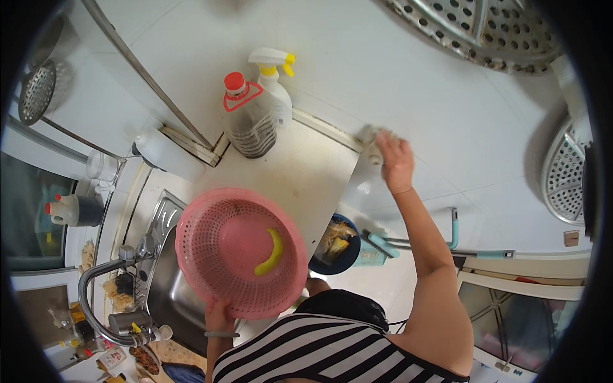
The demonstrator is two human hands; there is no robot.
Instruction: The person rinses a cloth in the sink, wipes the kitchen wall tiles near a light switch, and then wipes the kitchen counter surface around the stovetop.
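My left hand grips the near rim of a pink plastic colander, which is held over the front of the counter beside the sink. Inside the colander lies one curved yellow-green piece, perhaps a vegetable or peel. My right arm is stretched out past the counter's right end. There my right hand is closed on a pale, crumpled cloth against the white tiled wall. The cloth is blurred and partly hidden by my fingers.
A red-capped plastic jug and a white spray bottle stand at the counter's back edge. On the left are a steel sink and a curved faucet. A dark blue bin with scraps and a turquoise-handled broom are below right.
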